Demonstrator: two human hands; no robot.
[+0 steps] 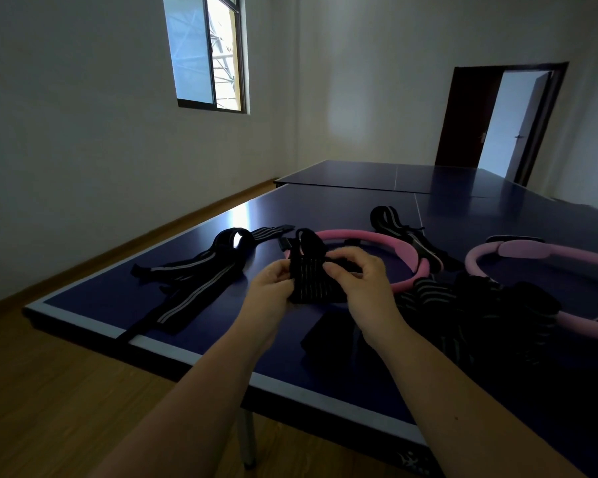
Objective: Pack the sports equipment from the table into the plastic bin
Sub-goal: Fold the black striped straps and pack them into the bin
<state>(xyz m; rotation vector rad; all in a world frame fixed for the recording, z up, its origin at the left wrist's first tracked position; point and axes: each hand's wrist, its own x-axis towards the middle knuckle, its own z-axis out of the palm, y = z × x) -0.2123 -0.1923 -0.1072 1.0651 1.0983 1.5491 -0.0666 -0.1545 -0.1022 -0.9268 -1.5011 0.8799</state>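
Above the near edge of a blue table (325, 208), a person's left hand (273, 288) and right hand (363, 281) hold a black striped wrap (309, 281) between them. The left fingers curl round the wrap's left side, while the right thumb and fingers pinch its right side. A loop stands up at the wrap's far end. Just beyond the hands lies a pink ring (387, 241), partly hidden by them. Long straps (194, 274) sprawl to the left, one end hanging over the near edge. To the right sits a dark pile (480, 312), seemingly more wraps, against a paler ring (532, 251). Another strap (390, 219) lies farther off.
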